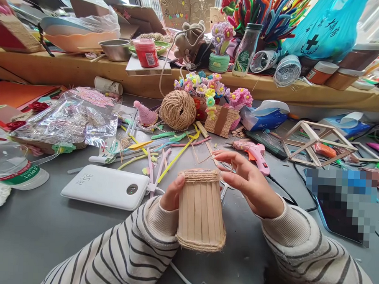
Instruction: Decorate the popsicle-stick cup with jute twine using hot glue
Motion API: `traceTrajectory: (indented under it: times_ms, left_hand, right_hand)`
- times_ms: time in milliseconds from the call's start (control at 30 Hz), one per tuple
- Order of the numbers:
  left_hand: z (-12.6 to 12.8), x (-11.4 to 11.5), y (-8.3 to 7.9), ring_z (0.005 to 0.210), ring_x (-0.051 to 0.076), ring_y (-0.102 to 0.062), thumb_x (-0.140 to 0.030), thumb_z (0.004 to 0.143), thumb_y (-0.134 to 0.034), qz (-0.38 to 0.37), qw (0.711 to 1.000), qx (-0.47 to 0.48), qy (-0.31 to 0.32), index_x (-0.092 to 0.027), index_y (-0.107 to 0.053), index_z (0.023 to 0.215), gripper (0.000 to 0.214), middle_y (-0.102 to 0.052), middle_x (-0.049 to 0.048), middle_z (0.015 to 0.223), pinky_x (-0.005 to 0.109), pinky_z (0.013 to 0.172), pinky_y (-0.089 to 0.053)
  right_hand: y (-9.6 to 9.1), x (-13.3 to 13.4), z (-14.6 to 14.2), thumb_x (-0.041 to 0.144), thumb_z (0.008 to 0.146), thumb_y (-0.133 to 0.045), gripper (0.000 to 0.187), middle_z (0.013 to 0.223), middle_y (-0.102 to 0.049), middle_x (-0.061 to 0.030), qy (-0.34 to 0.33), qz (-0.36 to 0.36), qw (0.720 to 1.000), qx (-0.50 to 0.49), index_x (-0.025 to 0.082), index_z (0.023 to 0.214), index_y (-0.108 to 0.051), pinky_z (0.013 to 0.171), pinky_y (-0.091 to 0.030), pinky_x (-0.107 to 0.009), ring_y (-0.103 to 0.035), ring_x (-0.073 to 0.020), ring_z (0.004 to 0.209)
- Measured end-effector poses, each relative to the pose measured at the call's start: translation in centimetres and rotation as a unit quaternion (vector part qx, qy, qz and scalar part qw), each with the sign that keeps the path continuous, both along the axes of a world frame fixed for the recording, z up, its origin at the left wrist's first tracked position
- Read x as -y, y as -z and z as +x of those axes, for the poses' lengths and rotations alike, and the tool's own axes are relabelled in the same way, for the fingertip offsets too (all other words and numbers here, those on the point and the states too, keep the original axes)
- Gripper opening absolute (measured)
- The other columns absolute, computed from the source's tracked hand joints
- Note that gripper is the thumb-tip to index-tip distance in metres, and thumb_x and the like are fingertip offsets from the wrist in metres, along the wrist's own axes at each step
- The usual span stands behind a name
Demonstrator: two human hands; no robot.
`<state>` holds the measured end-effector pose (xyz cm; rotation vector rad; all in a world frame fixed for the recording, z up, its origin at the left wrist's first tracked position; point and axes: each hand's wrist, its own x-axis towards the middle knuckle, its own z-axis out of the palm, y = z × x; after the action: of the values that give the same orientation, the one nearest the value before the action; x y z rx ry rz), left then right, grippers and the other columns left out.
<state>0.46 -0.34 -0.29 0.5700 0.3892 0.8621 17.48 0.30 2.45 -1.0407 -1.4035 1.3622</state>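
My left hand point(172, 194) is closed around the left side of a small cup made of flat craft sticks point(202, 211), its thumb at the rim and the other fingers hidden behind. Bands of jute twine ring the cup at top and bottom, and the cup leans slightly. To the right of the rim, my right hand point(248, 184) is open with its fingers curved and apart. A thin loose strand of twine point(198, 162) runs to its fingertips. Scissors point(225, 189) lie partly hidden below that hand. Beyond the cup sits a ball of jute twine point(178, 110).
A pink glue gun point(253, 155) with a black cord lies to the right, near a wooden stick frame point(318, 143) and a phone point(340, 207). At left are a white power bank point(106, 186) and a plastic bottle point(18, 168). A crowded shelf point(110, 78) spans the back.
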Motion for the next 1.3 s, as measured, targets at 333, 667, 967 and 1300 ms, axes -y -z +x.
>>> traceTrajectory:
  times_ms: [333,667,967,1300]
  left_hand:
    - [0.2,0.0,0.0,0.082,0.024,-0.064,-0.047,0.072,-0.059,0.039,0.999,0.024,-0.008,-0.012,-0.065,0.099,0.044,-0.070,0.0091,0.092,0.033,0.076,-0.048]
    - [-0.1,-0.2,0.9,0.082,0.025,-0.065,-0.052,0.071,-0.060,-0.003,0.998,0.001,-0.062,-0.014,-0.065,0.099,0.048,-0.070,0.0078,0.090,0.034,0.075,-0.051]
    - [-0.5,-0.6,-0.4,0.091,0.029,-0.065,-0.054,0.074,-0.054,-0.106,0.977,-0.058,-0.178,-0.018,-0.062,0.106,0.049,-0.071,0.0065,0.092,0.036,0.073,-0.054]
    - [-0.9,-1.3,1.5,0.101,0.020,-0.061,-0.034,0.080,-0.053,-0.074,0.995,0.044,-0.043,-0.021,-0.061,0.109,0.033,-0.068,0.0031,0.106,0.036,0.089,-0.045]
  right_hand:
    - [0.0,0.2,-0.2,0.049,0.072,-0.064,0.038,0.125,-0.051,-0.0061,-0.031,-0.021,0.999,0.038,0.026,0.102,-0.057,0.097,-0.040,-0.041,-0.041,-0.0236,0.123]
    - [0.6,-0.6,0.7,0.052,0.081,-0.049,0.033,0.120,-0.054,-0.0050,0.046,-0.006,0.999,0.001,0.027,0.101,-0.057,0.099,-0.038,-0.042,-0.046,-0.0213,0.118]
    - [-2.3,0.5,2.0,0.044,0.063,-0.072,0.066,0.138,-0.040,-0.0142,-0.118,0.278,0.860,0.410,0.024,0.122,-0.050,0.104,-0.030,-0.052,-0.034,-0.0317,0.128]
    - [-3.5,-0.9,2.1,0.025,0.085,-0.046,0.022,0.099,-0.067,-0.0065,0.075,0.318,0.892,0.311,0.026,0.094,-0.066,0.085,-0.046,-0.039,-0.060,-0.0225,0.094]
